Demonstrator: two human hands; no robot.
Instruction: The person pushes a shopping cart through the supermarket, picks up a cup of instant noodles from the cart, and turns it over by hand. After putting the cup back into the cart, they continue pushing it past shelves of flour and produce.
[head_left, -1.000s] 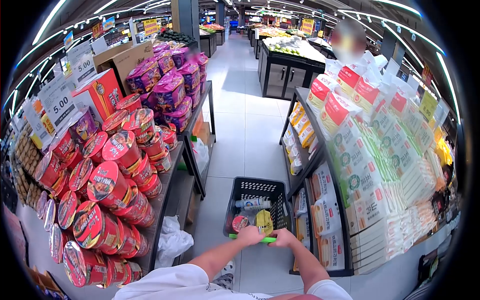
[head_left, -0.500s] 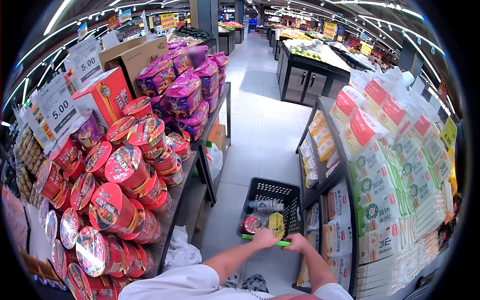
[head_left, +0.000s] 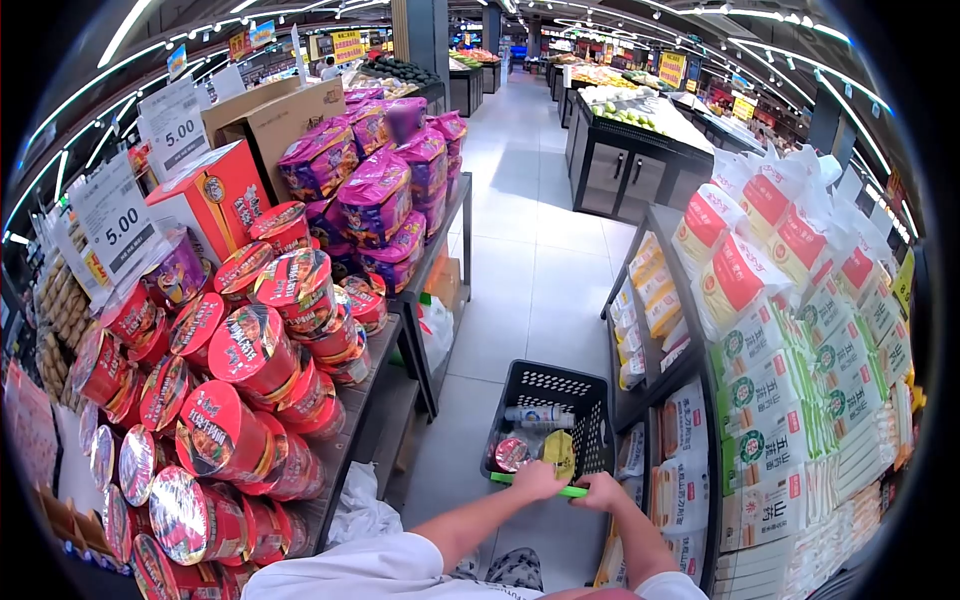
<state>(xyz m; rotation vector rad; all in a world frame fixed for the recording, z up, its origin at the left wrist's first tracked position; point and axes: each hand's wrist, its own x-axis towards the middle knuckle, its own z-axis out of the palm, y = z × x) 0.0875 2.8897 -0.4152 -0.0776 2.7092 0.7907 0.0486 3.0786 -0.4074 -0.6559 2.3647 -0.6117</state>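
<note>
Both hands are wrapped round the green handle [head_left: 505, 477] of a black basket [head_left: 597, 400] low in the middle of the view. My left hand [head_left: 540, 481] holds the handle near its centre, just below the yellow item. Close beside it, my right hand [head_left: 598, 491] grips the right end. Inside the basket lie a red-lidded round cup [head_left: 512, 454], a yellow package [head_left: 560, 455] and white bottle-like items [head_left: 538, 414] that lie on their sides.
Red noodle cups [head_left: 250, 345] and purple packs [head_left: 375, 200] fill the left shelves. A white plastic bag [head_left: 365, 508] sits low at left. Bagged packages [head_left: 800, 390] stack the right shelves [head_left: 655, 380]. Tiled aisle floor [head_left: 490, 300] runs ahead to a produce stand [head_left: 640, 165].
The view has shifted slightly, so the shelves and produce stand appear a little lower and further right. Both hands keep their hold on the basket handle.
</note>
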